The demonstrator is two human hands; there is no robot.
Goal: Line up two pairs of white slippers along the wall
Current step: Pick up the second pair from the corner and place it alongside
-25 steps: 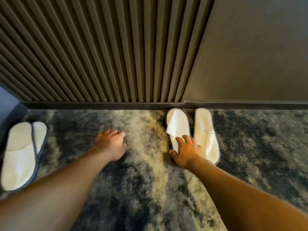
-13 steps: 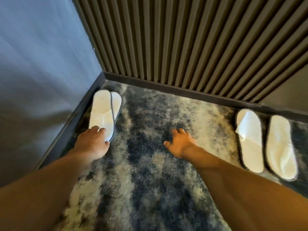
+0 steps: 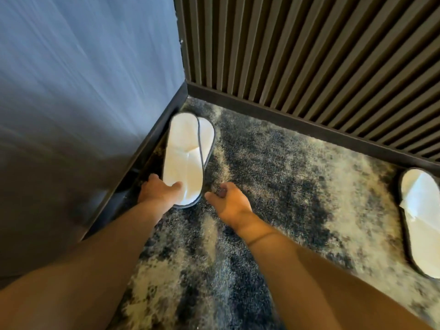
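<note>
Two white slippers with dark trim lie overlapped as a stacked pair (image 3: 184,158) in the corner, lengthwise along the blue wall (image 3: 83,79). My left hand (image 3: 158,190) grips the stack's near end, thumb on top and fingers at its left edge. My right hand (image 3: 227,201) hovers just right of that end, apart from the slippers, fingers loosely curled and holding nothing. At the right edge, one slipper of the second pair (image 3: 420,225) lies by the slatted wall (image 3: 309,55), its fabric strap rumpled. Its partner is out of frame.
A mottled grey and cream carpet (image 3: 285,186) covers the floor. Dark baseboards (image 3: 297,126) run under both walls and meet at the corner. Open carpet lies between the two slipper pairs along the slatted wall.
My view has swung left toward the corner. My left hand moved from the carpet onto the stacked pair's near end. My right hand left the other pair and came beside the left hand.
</note>
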